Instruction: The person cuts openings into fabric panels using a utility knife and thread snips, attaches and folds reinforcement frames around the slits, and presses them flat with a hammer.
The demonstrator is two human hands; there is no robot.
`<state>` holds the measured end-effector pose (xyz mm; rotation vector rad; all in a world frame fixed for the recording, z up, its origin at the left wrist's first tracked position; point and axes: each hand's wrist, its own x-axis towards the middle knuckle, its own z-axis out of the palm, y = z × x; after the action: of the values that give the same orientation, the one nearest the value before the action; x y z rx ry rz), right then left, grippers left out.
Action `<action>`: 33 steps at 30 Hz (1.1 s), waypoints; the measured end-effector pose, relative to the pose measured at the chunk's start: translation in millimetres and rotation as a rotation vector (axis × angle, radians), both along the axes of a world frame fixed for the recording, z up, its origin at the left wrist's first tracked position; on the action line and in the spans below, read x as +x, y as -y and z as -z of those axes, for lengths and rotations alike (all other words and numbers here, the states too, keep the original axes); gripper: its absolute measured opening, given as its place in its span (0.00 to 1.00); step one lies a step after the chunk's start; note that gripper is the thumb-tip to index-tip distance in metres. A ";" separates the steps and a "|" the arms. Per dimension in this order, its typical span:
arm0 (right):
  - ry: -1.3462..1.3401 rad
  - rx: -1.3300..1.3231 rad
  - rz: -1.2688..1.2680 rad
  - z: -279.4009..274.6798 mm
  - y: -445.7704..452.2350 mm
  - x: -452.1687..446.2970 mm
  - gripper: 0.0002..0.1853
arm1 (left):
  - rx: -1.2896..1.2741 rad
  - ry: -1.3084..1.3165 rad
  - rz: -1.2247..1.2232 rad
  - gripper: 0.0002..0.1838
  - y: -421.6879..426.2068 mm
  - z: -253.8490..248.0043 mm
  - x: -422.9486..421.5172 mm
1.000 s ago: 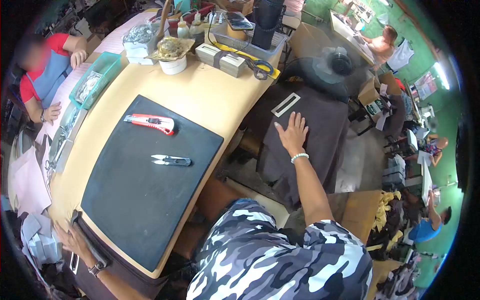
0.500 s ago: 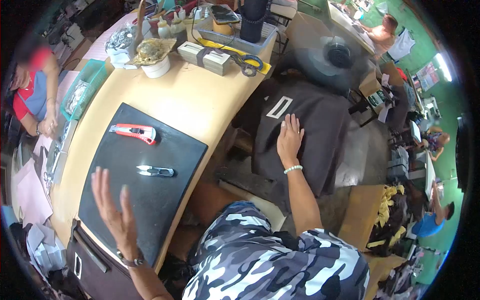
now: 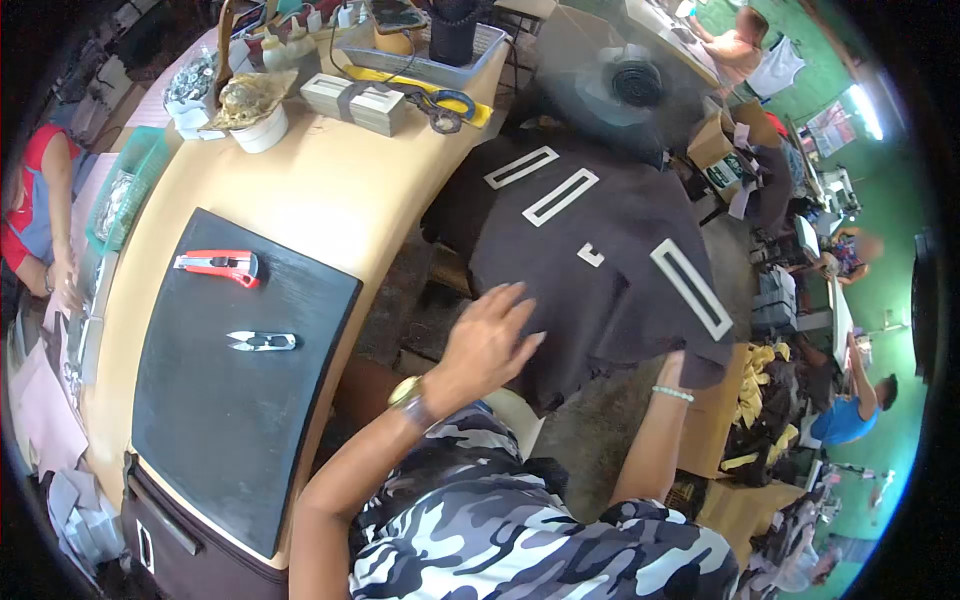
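Observation:
Dark brown cloth [image 3: 620, 300] is spread at the centre right, with white rectangular frames [image 3: 690, 290] and a small white piece [image 3: 590, 255] on it. My left hand [image 3: 490, 340], with a watch on its wrist, hovers at the cloth's near left side, fingers apart and holding nothing. At the cloth's lower right edge is my right hand [image 3: 675, 372], wearing a bead bracelet; the cloth hides its fingers. On the black mat [image 3: 230, 400] lie a red utility knife [image 3: 220, 266] and small thread snips [image 3: 263, 341].
The tan table [image 3: 300, 190] holds a bundle of strips [image 3: 352, 104], a white tub [image 3: 262, 132] and scissors [image 3: 447, 108]. Across it, a person in red [image 3: 45, 190] sits by a green basket [image 3: 125, 195]. A fan [image 3: 632, 85] stands beyond the cloth.
My left hand has moved right from above the mat to the cloth. My right hand has moved right and under the cloth's edge. More white frames now show on the cloth.

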<state>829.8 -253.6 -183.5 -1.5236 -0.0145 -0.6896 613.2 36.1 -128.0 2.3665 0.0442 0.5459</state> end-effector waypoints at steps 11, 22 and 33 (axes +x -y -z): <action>0.466 0.259 0.340 -166.8 -18.3 -22.3 0.22 | 0.170 -0.314 0.232 0.43 80.6 49.7 74.3; 0.969 0.104 0.447 -242.4 -34.2 -27.1 0.21 | 0.118 -0.376 0.276 0.44 82.2 59.9 82.7; 1.402 0.070 0.388 -219.4 -206.5 -76.2 0.21 | -0.959 0.007 0.905 0.46 21.8 -68.1 -31.2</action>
<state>753.6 -47.2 35.9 -0.7086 -0.7487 -1.9187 582.0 14.3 -59.8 1.2413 -0.6025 0.0331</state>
